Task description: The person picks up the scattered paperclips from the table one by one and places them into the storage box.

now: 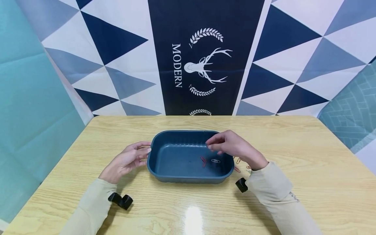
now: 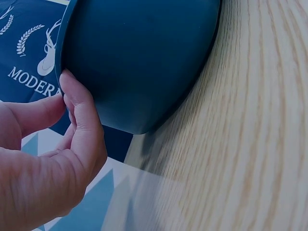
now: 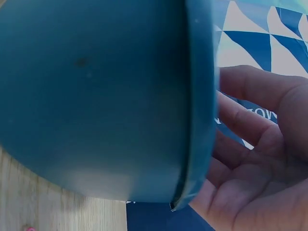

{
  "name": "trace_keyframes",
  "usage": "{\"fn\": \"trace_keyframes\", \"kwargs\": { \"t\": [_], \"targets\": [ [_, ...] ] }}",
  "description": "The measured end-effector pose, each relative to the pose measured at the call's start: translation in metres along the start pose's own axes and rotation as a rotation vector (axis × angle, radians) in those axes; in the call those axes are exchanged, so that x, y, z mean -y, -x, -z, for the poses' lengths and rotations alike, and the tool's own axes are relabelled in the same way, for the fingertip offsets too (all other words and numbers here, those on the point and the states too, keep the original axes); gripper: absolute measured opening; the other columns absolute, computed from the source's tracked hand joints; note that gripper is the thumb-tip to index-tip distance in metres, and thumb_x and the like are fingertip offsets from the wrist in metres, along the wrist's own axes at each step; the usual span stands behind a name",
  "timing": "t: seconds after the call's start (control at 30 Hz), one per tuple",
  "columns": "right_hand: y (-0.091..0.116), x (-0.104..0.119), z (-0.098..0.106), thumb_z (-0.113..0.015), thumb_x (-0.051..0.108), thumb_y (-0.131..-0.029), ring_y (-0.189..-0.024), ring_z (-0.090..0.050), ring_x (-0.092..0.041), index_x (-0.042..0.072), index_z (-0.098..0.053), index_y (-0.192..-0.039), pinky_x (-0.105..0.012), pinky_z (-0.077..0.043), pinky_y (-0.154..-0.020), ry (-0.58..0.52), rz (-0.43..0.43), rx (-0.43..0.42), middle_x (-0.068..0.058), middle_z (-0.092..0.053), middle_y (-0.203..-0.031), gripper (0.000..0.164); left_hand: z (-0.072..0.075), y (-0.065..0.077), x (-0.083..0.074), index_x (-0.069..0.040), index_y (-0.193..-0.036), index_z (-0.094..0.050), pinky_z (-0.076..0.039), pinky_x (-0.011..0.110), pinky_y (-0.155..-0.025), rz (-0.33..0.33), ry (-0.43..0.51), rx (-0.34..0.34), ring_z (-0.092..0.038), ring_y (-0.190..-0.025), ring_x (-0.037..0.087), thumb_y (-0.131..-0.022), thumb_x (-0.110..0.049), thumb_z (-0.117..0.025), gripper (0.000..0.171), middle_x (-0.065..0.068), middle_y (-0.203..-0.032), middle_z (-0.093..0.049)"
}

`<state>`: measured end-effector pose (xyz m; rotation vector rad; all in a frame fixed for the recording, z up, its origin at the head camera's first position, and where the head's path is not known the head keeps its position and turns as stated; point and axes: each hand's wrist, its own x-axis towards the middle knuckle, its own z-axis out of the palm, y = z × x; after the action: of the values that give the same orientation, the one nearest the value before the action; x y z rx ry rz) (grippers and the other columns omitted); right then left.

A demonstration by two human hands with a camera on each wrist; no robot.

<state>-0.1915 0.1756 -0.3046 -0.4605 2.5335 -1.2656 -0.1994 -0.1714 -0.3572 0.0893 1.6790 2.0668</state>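
A dark blue plastic basin point(image 1: 176, 163) stands on the wooden table. My left hand point(image 1: 129, 160) pinches its left rim between thumb and fingers, as the left wrist view shows closely. Over the basin's right part hovers my right hand point(image 1: 230, 145), fingers pointing down and inward; I see nothing held in it. The basin wall point(image 3: 110, 106) hides those fingertips in the right wrist view. Inside the basin, below that hand, lie a white paper clip point(image 1: 215, 161) and red paper clips point(image 1: 203, 159).
Several more paper clips point(image 1: 238, 161) lie on the table point(image 1: 188, 195) right of the basin, partly hidden by the right hand and wrist. A patterned cloth point(image 1: 126, 58) hangs behind the table's far edge. Black camera mounts point(image 1: 241, 185) stick out from both wrists.
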Motion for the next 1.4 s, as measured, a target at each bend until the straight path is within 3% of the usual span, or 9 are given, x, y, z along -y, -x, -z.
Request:
{"fn": "trace_keyframes", "kwargs": {
  "t": [0.53,0.77,0.9,1.07,1.23,1.4],
  "targets": [
    [0.003,0.002,0.007,-0.061,0.012,-0.096,-0.083,-0.061,-0.032,-0.005,-0.064,-0.117,-0.046,-0.052,-0.078,0.015,0.026,-0.090,-0.016,-0.066,-0.098,0.027,-0.001,-0.003,-0.003,0.008,-0.135,-0.032,-0.055,0.028,-0.070,0.005,0.019,-0.004,-0.062,-0.076,0.012,-0.100,0.002,-0.046,0.038,0.005,-0.094,-0.062],
    [0.014,-0.003,0.016,-0.061,0.013,-0.096,-0.085,-0.062,-0.028,-0.004,-0.063,-0.118,-0.037,-0.054,-0.075,0.018,0.035,-0.141,-0.015,-0.067,-0.106,0.028,-0.003,-0.004,-0.002,0.008,-0.135,-0.034,-0.056,0.028,-0.071,0.000,0.012,-0.001,-0.062,-0.076,0.012,-0.099,0.002,-0.048,0.038,0.005,-0.095,-0.062],
    [0.024,-0.008,0.024,-0.061,0.012,-0.096,-0.087,-0.065,-0.023,-0.005,-0.063,-0.118,-0.033,-0.054,-0.074,0.029,0.040,-0.184,-0.015,-0.067,-0.108,0.028,-0.004,-0.004,-0.003,0.008,-0.134,-0.036,-0.056,0.029,-0.072,-0.002,0.001,-0.001,-0.062,-0.075,0.012,-0.099,0.002,-0.047,0.037,0.005,-0.096,-0.061],
    [0.033,-0.016,0.032,-0.061,0.013,-0.096,-0.090,-0.065,-0.027,-0.004,-0.063,-0.118,-0.032,-0.054,-0.075,0.049,0.014,-0.225,-0.013,-0.068,-0.103,0.028,-0.003,-0.004,-0.003,0.009,-0.135,-0.033,-0.056,0.028,-0.071,0.001,0.004,0.000,-0.062,-0.075,0.012,-0.099,0.002,-0.047,0.039,0.005,-0.094,-0.062],
    [0.040,-0.025,0.034,-0.060,0.008,-0.096,-0.091,-0.063,-0.033,-0.006,-0.061,-0.119,-0.031,-0.054,-0.072,0.047,0.023,-0.234,-0.016,-0.067,-0.101,0.027,-0.002,-0.003,-0.003,0.010,-0.133,-0.034,-0.056,0.028,-0.070,-0.004,0.009,0.003,-0.063,-0.077,0.013,-0.099,0.003,-0.047,0.037,0.004,-0.093,-0.064],
    [0.049,-0.038,0.040,-0.059,0.006,-0.096,-0.088,-0.063,-0.029,-0.007,-0.059,-0.118,-0.033,-0.054,-0.071,0.040,0.008,-0.248,-0.015,-0.066,-0.101,0.026,0.000,0.000,-0.001,0.010,-0.134,-0.033,-0.056,0.028,-0.071,-0.005,0.008,0.011,-0.063,-0.078,0.013,-0.099,0.002,-0.048,0.038,0.005,-0.095,-0.062]
  ]
}}
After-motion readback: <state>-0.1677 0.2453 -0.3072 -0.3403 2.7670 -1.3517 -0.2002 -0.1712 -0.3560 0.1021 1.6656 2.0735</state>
